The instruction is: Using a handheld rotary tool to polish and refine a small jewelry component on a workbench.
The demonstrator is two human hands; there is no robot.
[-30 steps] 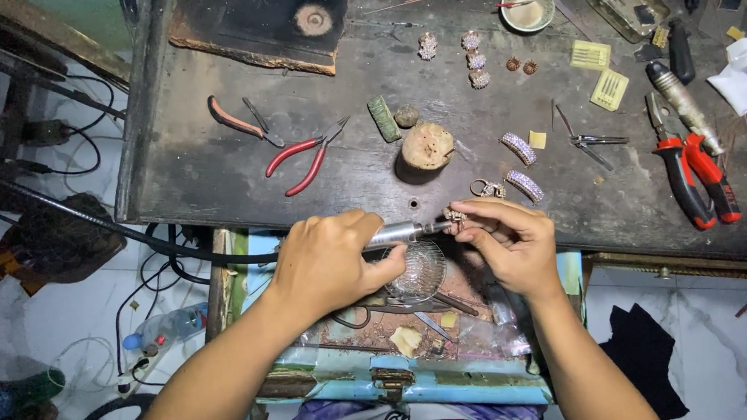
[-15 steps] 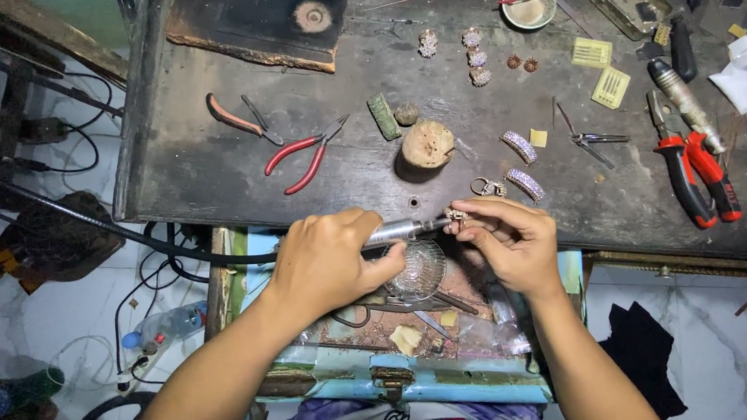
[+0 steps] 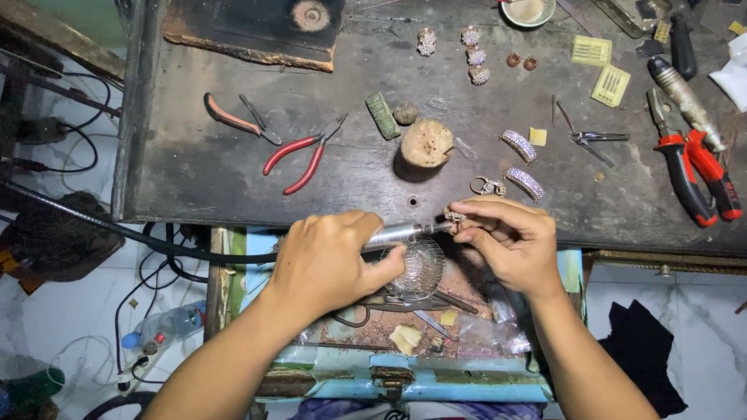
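Observation:
My left hand [image 3: 329, 259] grips a silver rotary handpiece [image 3: 404, 233] on a black flexible shaft [image 3: 93, 220]; its tip points right. My right hand [image 3: 511, 241] pinches a small jewelled piece [image 3: 456, 217] against that tip, at the front edge of the dark workbench [image 3: 201, 172]. Below the hands a small glass bowl [image 3: 423, 267] sits in an open drawer tray [image 3: 396, 324] with scissors and scraps.
On the bench lie red-handled pliers [image 3: 303, 158], another pair of pliers [image 3: 232, 117], a wooden peg [image 3: 426, 143], stone-set bands [image 3: 519, 145], small jewelled ornaments [image 3: 472, 56], a green cup [image 3: 529, 1], tweezers [image 3: 587, 135] and red cutters [image 3: 695, 172]. Cables and bottles cover the floor at left.
Both hands hold nearly the same pose; the right hand's fingers have shifted slightly on the small piece at the tool tip.

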